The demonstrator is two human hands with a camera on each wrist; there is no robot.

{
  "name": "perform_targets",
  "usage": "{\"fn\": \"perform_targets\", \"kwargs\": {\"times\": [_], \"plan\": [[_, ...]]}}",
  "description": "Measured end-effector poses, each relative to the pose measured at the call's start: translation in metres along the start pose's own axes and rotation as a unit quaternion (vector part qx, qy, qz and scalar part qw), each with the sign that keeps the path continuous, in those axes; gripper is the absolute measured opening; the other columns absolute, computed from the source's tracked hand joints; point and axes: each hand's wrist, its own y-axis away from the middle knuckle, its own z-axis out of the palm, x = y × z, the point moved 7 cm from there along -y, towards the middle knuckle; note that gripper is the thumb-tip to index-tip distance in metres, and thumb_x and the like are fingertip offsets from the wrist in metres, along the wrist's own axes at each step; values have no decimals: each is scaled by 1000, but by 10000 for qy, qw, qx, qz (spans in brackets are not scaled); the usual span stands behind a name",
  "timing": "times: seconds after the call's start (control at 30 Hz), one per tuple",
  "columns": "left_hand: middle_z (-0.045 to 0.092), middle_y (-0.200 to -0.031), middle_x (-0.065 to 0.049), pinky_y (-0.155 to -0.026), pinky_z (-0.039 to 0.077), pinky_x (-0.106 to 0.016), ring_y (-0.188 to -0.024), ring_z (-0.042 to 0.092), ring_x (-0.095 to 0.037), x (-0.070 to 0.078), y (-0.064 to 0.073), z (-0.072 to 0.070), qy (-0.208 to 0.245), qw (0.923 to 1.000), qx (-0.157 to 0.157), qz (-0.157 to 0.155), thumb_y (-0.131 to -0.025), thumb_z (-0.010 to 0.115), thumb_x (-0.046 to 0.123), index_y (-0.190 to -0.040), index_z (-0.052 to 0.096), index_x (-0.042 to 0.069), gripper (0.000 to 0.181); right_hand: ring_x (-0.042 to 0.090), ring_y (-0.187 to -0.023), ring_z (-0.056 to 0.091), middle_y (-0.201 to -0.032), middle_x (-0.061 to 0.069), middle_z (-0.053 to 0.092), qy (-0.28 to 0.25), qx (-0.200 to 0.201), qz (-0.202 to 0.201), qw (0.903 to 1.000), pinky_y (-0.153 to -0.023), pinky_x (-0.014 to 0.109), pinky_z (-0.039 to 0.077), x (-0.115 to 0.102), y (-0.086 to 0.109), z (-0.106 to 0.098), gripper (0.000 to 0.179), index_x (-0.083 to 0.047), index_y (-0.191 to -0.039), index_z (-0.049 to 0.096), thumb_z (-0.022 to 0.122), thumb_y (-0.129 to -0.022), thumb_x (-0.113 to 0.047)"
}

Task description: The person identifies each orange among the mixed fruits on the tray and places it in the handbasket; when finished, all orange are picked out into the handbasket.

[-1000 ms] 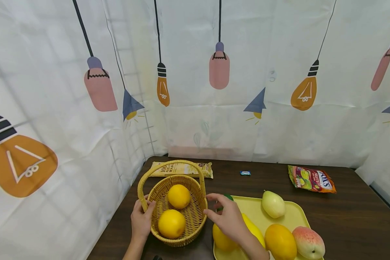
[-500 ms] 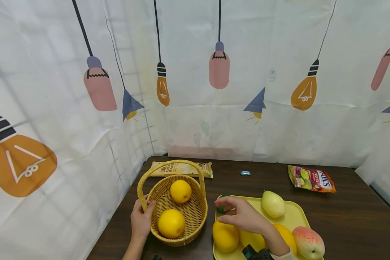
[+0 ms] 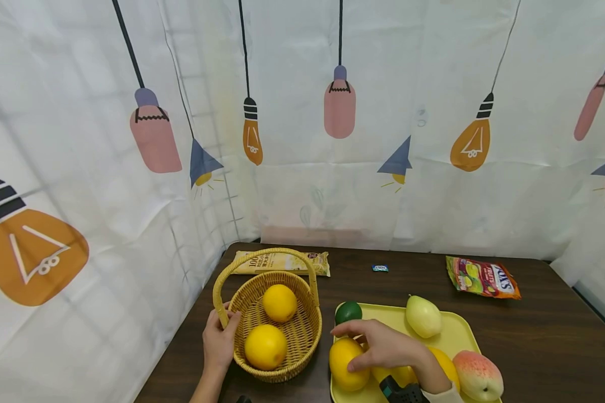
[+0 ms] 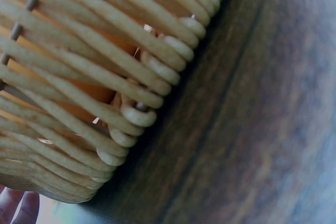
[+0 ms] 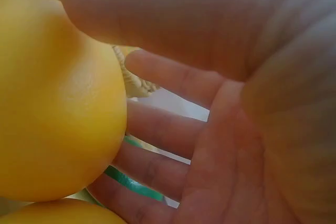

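My left hand point(image 3: 219, 339) grips the left side of a wicker basket point(image 3: 310, 350) beside its handle base, thumb at the rim. Two round orange-yellow fruits point(image 3: 266, 347) lie inside the basket. My right hand point(image 3: 390, 348) is over a yellow tray point(image 3: 461, 327), its thumb and fingers around another orange-yellow fruit point(image 3: 344, 364) at the tray's left side. In the right wrist view, the thumb lies across the top of this fruit point(image 5: 58, 103) and the fingers are along its side. The left wrist view shows the basket's woven wall point(image 4: 89, 51) close up.
The tray also bears a dark green fruit point(image 3: 349, 312), a pear point(image 3: 423, 317), a peach point(image 3: 479, 375) and another orange-yellow fruit point(image 3: 445, 365). Behind lie a long cream packet point(image 3: 282, 263), a small blue packet point(image 3: 380, 268) and a colourful snack bag point(image 3: 483, 277). A printed curtain hangs beyond the dark table.
My right hand has moved right from the basket's edge, then down onto the orange-yellow fruit in the tray. The left hand stays on the basket; the far fruit inside has rolled slightly.
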Motion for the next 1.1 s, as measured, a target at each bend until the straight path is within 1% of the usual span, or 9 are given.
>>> {"fn": "perform_targets", "kwargs": {"times": [0.1,0.13,0.23,0.33,0.47,0.6,0.83,0.97,1.1], "plan": [[58,-127,-12,-83,35,-28,-114,56,-31,0,0,0,19,10000,-1,-7,-95,65,18,-87,62,2,18,12,-121,52,-136,-1,57,114,-34,24,9999,-99,35,44,1,-1,2,57,-16,-137,55,77,-85,-24],[58,-127,-11,-82,35,-28,-114,56,-31,0,0,0,24,10000,-2,-4,-95,65,18,-87,62,2,18,11,-119,53,-135,1,57,108,-65,18,9999,-98,33,45,1,-1,2,57,-17,-136,55,78,-84,-24],[58,-127,-11,-82,35,-28,-115,56,-31,1,0,0,25,10000,7,7,-95,65,18,-87,62,2,18,8,-111,54,-135,7,56,31,-218,-44,9997,-93,28,45,0,-2,6,61,-16,-136,54,80,-81,-21],[58,-127,-11,-83,35,-30,-115,55,-32,1,0,0,11,10000,-7,7,-95,65,18,-86,62,2,18,6,-106,53,-136,9,55,49,-398,-111,9991,-89,26,45,0,-3,9,65,-13,-138,52,81,-79,-21],[58,-127,-11,-82,35,-31,-114,55,-32,0,0,1,-21,10000,-23,13,-95,64,18,-87,61,2,18,4,-103,52,-136,4,55,181,-555,-101,9982,-86,25,45,4,-3,12,70,-10,-139,51,82,-78,-22],[58,-127,-13,-82,34,-32,-115,55,-33,0,0,1,-14,10000,0,47,-95,65,17,-87,61,2,18,4,-98,53,-132,-3,57,165,-593,21,9981,-83,25,45,7,-3,13,71,-10,-140,51,83,-77,-23],[58,-127,-14,-84,34,-36,-116,54,-33,-1,-1,1,5,10000,11,63,-95,65,16,-87,61,1,17,5,-99,53,-135,0,55,189,-490,275,9982,-85,26,45,11,-2,11,75,-10,-143,47,82,-78,-26],[57,-128,-13,-85,34,-37,-116,54,-33,-3,-1,1,6,10000,-22,12,-95,65,18,-88,61,2,18,5,-96,54,-127,-8,57,254,-447,336,9981,-83,26,45,12,-2,10,71,-10,-141,49,81,-80,-29],[57,-127,-12,-84,34,-35,-116,54,-33,-3,-1,1,0,10000,-1,7,-95,65,17,-87,61,1,18,5,-92,55,-120,-12,58,317,-391,352,9981,-80,26,45,14,-3,10,68,-11,-138,51,81,-80,-31]]}}
